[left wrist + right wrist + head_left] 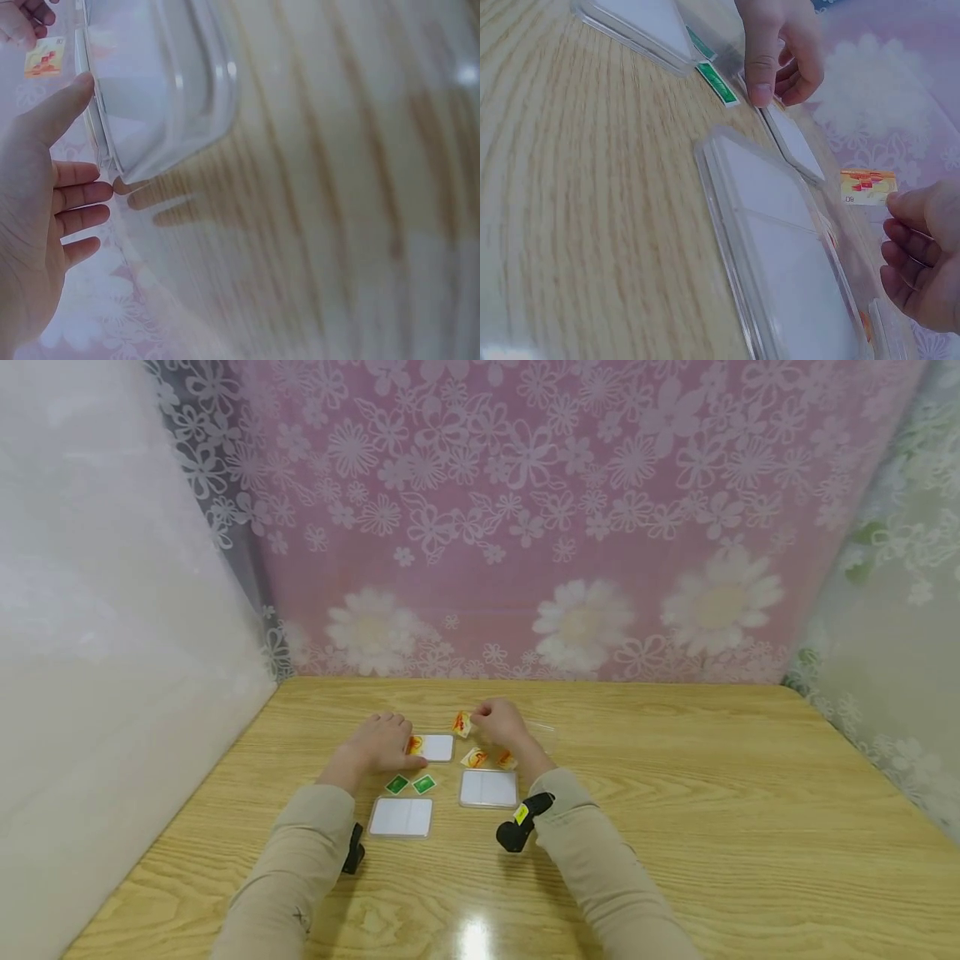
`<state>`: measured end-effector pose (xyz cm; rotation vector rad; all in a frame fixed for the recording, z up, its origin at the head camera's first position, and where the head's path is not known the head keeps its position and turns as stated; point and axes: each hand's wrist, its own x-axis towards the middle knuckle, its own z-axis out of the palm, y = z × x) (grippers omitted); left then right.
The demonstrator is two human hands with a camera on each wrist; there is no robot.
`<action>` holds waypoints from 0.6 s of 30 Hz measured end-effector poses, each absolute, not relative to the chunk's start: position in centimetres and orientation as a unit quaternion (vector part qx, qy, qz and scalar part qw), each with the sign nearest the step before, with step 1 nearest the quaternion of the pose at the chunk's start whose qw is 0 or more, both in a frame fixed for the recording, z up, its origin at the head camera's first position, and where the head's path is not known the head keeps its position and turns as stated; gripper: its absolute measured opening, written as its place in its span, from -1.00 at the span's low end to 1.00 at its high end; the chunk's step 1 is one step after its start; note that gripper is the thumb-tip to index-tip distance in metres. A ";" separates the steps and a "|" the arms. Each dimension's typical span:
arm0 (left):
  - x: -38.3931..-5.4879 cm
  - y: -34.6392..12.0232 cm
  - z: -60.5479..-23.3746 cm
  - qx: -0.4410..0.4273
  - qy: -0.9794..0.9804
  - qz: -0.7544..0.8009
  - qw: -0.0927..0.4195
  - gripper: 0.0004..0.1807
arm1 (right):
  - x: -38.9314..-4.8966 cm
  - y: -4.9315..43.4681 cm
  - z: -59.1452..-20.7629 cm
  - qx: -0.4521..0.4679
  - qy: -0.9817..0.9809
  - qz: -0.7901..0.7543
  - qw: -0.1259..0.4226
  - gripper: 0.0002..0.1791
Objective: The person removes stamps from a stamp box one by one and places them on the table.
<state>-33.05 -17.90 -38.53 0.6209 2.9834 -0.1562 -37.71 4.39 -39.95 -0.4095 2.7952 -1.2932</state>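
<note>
My left hand (381, 743) rests at the left end of a clear flat case (438, 748) with a white inside. Its thumb touches the case's near edge, and its fingers stretch out loosely in the left wrist view. An orange-and-yellow stamp (416, 745) shows at that end of the case, beside the hand. Farther right, my right hand (500, 723) pinches another orange-and-yellow stamp (868, 187) by a corner between thumb and fingertip, off the table. Its other fingers are curled. Nearer me lie two more orange stamps (475, 758), partly behind the right forearm.
Two green stamps (411, 785) lie between the cases. One white-backed clear case (401, 817) sits at the near left, another (489, 788) at the near right. A transparent plastic piece (543, 737) lies beyond the right wrist on the wooden table (712, 793). Flowered curtains stand behind.
</note>
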 end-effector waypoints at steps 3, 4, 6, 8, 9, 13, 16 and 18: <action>-33.1 -18.0 -38.6 0.206 0.976 -0.050 0.044 -0.15 | -37.9 4.3 -39.9 -0.121 0.901 -0.417 0.018 -0.84; -33.1 -18.0 -38.6 0.207 0.976 -0.049 0.043 -0.17 | -37.9 4.3 -39.8 -0.116 0.902 -0.416 0.018 -0.84; -33.1 -18.0 -38.6 0.207 0.976 -0.047 0.039 -0.18 | -37.9 4.2 -39.7 -0.110 0.907 -0.405 0.012 -0.83; -33.1 -18.0 -38.5 0.209 0.976 -0.045 0.033 -0.21 | -38.0 4.1 -39.6 -0.104 0.916 -0.387 0.005 -0.84; -33.1 -18.0 -38.5 0.209 0.976 -0.046 0.031 -0.22 | -38.0 4.0 -39.5 -0.102 0.920 -0.379 0.001 -0.84; -33.1 -18.1 -38.6 0.209 0.976 -0.048 0.028 -0.22 | -38.0 3.7 -39.7 -0.096 0.937 -0.336 -0.011 -0.84; -33.1 -18.1 -38.8 0.210 0.976 -0.047 0.030 -0.21 | -37.9 3.4 -40.0 -0.088 0.949 -0.302 -0.018 -0.84; -33.1 -18.2 -38.8 0.209 0.976 -0.050 0.031 -0.21 | -37.9 3.3 -40.2 -0.083 0.958 -0.274 -0.027 -0.84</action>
